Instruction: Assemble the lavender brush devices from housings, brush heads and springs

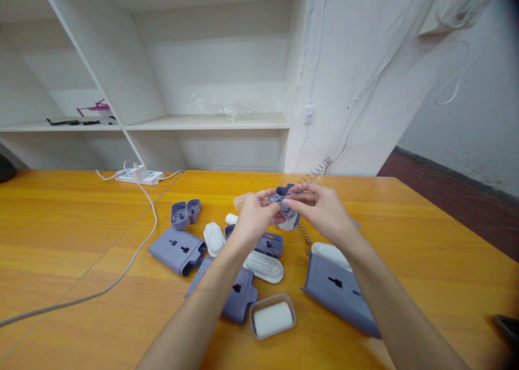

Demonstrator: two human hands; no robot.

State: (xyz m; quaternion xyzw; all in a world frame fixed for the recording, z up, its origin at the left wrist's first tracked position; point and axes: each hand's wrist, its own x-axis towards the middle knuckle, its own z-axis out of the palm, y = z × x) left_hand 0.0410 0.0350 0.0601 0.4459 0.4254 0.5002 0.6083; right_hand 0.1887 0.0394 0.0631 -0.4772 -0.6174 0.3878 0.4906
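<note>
Both my hands are raised over the middle of the wooden table (60, 235) and pinch one small lavender plastic part (284, 200). My left hand (253, 219) grips its left end with thumb and fingers closed. My right hand (320, 210) holds its right side, fingers curled over the top. Below them lie more lavender pieces: a flat housing (176, 249) at left, another housing (239, 297) under my left forearm, and a large one (338, 291) under my right forearm. White ribbed pads (263, 266) lie between them.
A small clear tray with a white block (272, 316) sits near the front. A lavender clip part (185, 212) lies further back left. A white power strip (140, 175) with a cable (121, 275) runs across the left. A metal spring (305, 234) lies by my right wrist. White shelves stand behind.
</note>
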